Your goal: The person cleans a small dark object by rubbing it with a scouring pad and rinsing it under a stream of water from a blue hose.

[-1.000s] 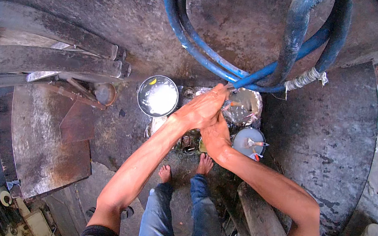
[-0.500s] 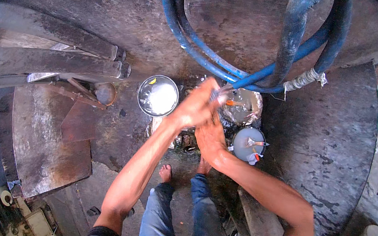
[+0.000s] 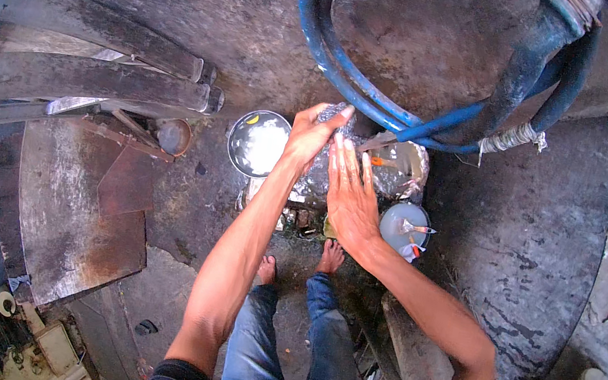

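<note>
My left hand (image 3: 307,139) is closed round a shiny grey crumpled thing (image 3: 342,112), thumb on top; its material is unclear. My right hand (image 3: 353,205) lies palm down just right of it, fingers stretched out and close together, fingertips near the thing. Under both hands is a wet, glossy surface (image 3: 312,185). A pale tapered piece (image 3: 379,141), perhaps running water, shows between the right fingertips and the blue hose (image 3: 409,121). Left of my hands stands a round metal pan (image 3: 258,144) with bright glare and a yellow bit inside. An orange-handled tool (image 3: 383,162) lies to their right.
A round tub of cloudy liquid (image 3: 393,223) bears a paintbrush (image 3: 418,228) across it. Thick curved beams (image 3: 92,80) jut in from the left, near a small rusty cup (image 3: 173,137). A rusty sheet (image 3: 67,225) lies left; a dark curved panel (image 3: 523,246) stands right.
My hands have drawn apart from being pressed together. The right hand has turned palm down with fingers extended, and the crumpled thing shows in the left. The view has shifted slightly.
</note>
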Demonstrator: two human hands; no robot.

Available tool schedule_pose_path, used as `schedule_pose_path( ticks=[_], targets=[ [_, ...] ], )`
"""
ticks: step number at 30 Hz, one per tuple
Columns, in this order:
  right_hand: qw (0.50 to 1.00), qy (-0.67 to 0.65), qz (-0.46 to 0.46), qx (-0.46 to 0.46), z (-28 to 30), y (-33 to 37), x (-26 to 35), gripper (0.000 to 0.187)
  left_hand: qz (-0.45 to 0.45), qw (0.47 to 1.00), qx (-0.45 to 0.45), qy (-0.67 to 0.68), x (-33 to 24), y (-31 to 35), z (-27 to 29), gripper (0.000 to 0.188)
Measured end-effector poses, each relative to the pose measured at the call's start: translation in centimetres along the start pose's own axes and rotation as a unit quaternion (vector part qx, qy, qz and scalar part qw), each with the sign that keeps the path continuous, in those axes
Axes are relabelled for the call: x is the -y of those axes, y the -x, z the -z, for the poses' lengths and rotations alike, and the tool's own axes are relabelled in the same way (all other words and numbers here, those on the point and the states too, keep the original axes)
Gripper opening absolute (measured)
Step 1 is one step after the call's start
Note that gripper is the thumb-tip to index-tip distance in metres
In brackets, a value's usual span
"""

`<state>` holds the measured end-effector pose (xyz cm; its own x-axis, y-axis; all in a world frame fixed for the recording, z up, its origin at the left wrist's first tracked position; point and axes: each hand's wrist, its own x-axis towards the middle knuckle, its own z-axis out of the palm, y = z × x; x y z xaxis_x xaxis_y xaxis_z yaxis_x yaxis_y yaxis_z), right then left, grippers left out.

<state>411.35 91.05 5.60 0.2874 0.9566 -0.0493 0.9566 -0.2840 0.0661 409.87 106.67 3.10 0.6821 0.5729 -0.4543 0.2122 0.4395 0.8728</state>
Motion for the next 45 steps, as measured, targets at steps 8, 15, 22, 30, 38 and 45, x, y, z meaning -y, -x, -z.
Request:
schedule_pose_path(
  ticks=[8,15,22,30,38,45],
  targets=[
    [0.97,-0.219,-0.071,-0.083,-0.5,0.9,-0.1,0.07,0.098,0.889,0.127,0.428,2.0,1.7,-1.6,0.048],
    [0.909,-0.377,-0.064,-0.167,-0.3,1.3,0.0,0.063,0.089,0.849,0.172,0.492,2.4,2.5,-2.6,0.055],
    [0.725,-0.606,-0.27,-0.187,-0.6,-3.0,-1.1,0.018,0.066,0.847,0.201,0.488,5.7,2.5,-0.6,0.032],
    [0.663,-0.654,-0.299,-0.209,-2.8,-5.8,-1.3,0.026,0.035,0.905,0.011,0.424,4.7,2.8,-4.8,0.031],
    [0.347,-0.778,-0.435,-0.291,-0.5,-3.2,-0.5,0.034,-0.024,0.912,0.094,0.397,3.0,4.0,-5.1,0.035],
    [0.207,-0.836,-0.35,-0.368,-1.3,-3.8,0.0,0.021,0.042,0.941,0.083,0.327,1.8,4.4,-6.4,0.056]
  ],
)
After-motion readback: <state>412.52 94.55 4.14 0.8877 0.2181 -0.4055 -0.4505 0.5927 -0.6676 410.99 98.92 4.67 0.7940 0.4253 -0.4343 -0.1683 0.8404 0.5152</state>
